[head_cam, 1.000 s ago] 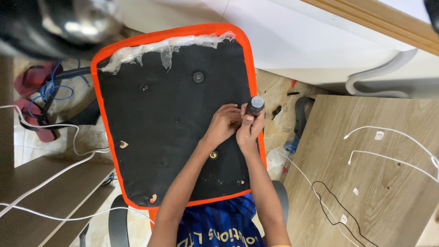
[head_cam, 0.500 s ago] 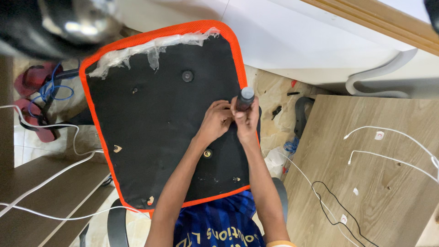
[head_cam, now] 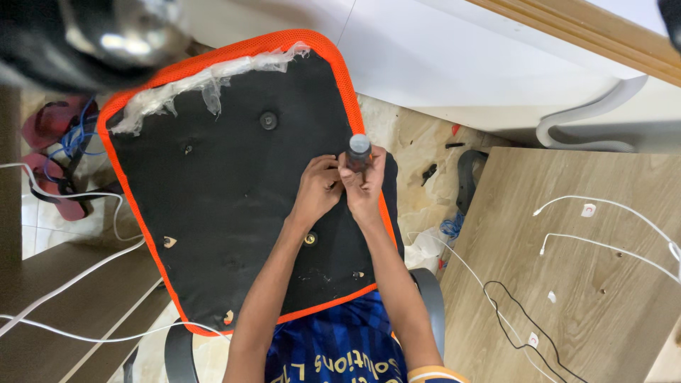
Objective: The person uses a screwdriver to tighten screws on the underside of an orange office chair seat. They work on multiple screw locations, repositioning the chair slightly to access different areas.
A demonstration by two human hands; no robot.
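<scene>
Seat base [head_cam: 213, 206] shifted left; right hand [head_cam: 365, 188] clamps screwdriver [head_cam: 359, 150] upright, left hand [head_cam: 317, 193] pinches beside tip; edge screw unfinished, others seated.

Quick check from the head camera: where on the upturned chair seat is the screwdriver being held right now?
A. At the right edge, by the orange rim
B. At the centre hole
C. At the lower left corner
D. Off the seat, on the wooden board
A: both the right hand and left hand grip the screwdriver upright at the chair seat's right edge, beside the orange rim.
</scene>
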